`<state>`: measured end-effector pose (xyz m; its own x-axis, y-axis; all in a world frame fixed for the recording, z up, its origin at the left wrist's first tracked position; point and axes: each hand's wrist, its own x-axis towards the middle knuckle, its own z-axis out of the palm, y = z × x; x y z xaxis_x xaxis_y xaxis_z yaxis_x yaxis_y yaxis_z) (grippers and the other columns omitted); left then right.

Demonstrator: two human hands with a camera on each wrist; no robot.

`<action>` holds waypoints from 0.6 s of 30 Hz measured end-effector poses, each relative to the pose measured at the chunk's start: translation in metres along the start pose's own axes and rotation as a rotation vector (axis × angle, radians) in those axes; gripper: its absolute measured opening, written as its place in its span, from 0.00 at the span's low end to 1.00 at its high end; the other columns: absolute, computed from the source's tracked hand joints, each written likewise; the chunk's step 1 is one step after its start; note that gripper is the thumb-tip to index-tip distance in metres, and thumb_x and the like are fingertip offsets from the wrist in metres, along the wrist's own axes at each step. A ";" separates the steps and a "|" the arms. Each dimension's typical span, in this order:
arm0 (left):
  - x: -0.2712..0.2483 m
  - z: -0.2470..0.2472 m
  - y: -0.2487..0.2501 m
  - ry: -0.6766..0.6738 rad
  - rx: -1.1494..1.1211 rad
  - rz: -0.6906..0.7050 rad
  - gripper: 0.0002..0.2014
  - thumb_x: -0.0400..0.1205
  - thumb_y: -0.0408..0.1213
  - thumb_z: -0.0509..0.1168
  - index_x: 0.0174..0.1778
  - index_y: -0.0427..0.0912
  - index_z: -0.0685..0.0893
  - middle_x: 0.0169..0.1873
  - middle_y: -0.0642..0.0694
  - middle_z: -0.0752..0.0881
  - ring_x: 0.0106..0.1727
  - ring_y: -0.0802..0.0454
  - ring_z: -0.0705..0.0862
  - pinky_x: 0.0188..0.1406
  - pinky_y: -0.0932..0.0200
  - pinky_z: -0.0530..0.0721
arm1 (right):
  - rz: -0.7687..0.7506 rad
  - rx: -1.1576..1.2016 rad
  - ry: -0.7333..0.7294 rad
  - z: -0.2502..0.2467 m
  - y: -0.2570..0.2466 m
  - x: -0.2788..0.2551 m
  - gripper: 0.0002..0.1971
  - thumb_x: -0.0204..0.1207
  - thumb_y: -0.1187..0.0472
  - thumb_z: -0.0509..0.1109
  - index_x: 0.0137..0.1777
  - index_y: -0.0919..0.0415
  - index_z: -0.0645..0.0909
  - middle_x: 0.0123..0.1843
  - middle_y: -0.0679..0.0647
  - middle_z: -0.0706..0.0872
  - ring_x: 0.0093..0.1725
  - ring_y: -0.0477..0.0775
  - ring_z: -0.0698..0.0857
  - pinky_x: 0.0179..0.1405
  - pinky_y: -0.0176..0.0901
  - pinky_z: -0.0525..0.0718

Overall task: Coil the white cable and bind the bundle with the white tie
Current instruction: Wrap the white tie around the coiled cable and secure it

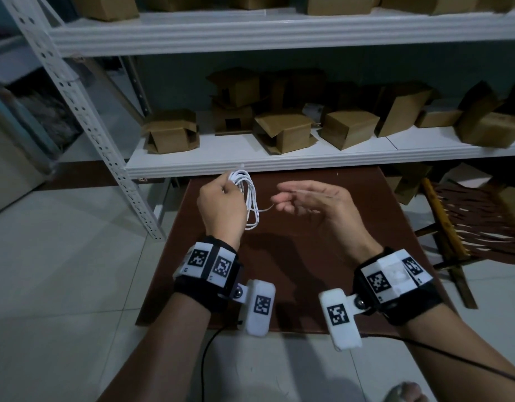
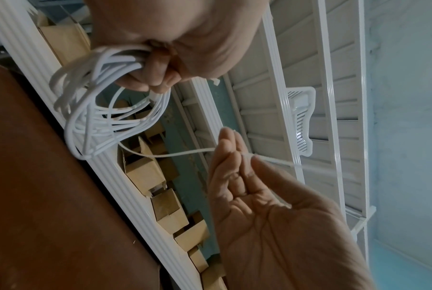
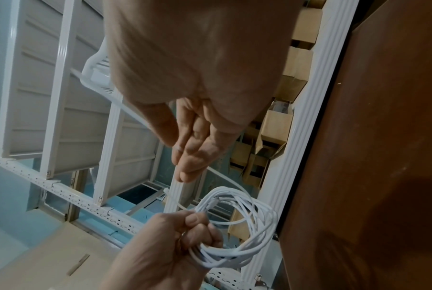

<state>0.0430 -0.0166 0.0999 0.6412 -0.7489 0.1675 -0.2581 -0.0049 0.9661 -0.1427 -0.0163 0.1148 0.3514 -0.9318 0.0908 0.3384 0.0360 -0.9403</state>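
Note:
The white cable (image 1: 249, 195) is wound into a loose coil of several loops, also visible in the left wrist view (image 2: 86, 121) and the right wrist view (image 3: 249, 225). My left hand (image 1: 221, 203) grips the coil at its top, above the far left part of the brown table (image 1: 308, 256). A thin white tie (image 1: 266, 209) runs from the coil to my right hand (image 1: 291, 200). In the left wrist view the right hand (image 2: 244, 157) pinches the tie (image 2: 180, 155) between thumb and nearly straight fingers, palm up. The tie's end at the coil is hidden among the loops.
Just beyond the table stands a white metal shelf (image 1: 279, 163) with several cardboard boxes (image 1: 285, 132). Its perforated upright (image 1: 105, 146) slants down at the left. A wooden slatted chair (image 1: 468, 221) sits to the right. The floor (image 1: 62, 271) is pale tile.

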 end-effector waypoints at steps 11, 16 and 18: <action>-0.021 0.008 0.004 -0.121 0.139 0.124 0.12 0.84 0.30 0.58 0.40 0.40 0.86 0.40 0.36 0.92 0.44 0.35 0.89 0.48 0.38 0.87 | -0.221 -0.342 0.112 -0.002 0.009 0.003 0.12 0.87 0.64 0.71 0.50 0.71 0.93 0.49 0.58 0.95 0.48 0.44 0.89 0.56 0.37 0.83; -0.031 0.007 0.016 -0.149 0.152 0.181 0.13 0.85 0.28 0.59 0.48 0.36 0.91 0.40 0.40 0.92 0.41 0.44 0.87 0.47 0.44 0.84 | -0.136 -0.142 0.085 0.004 0.006 0.001 0.16 0.85 0.75 0.69 0.68 0.64 0.87 0.44 0.65 0.94 0.34 0.49 0.86 0.38 0.33 0.85; -0.034 0.008 0.020 -0.163 0.166 0.208 0.15 0.86 0.29 0.59 0.50 0.40 0.92 0.39 0.42 0.93 0.40 0.47 0.86 0.45 0.47 0.82 | -0.128 -0.130 0.110 0.006 0.005 -0.001 0.14 0.84 0.77 0.69 0.67 0.69 0.88 0.44 0.67 0.93 0.32 0.47 0.83 0.34 0.31 0.81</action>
<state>0.0109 0.0034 0.1120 0.4415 -0.8416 0.3112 -0.4947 0.0611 0.8669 -0.1357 -0.0132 0.1123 0.2132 -0.9597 0.1832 0.2562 -0.1260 -0.9584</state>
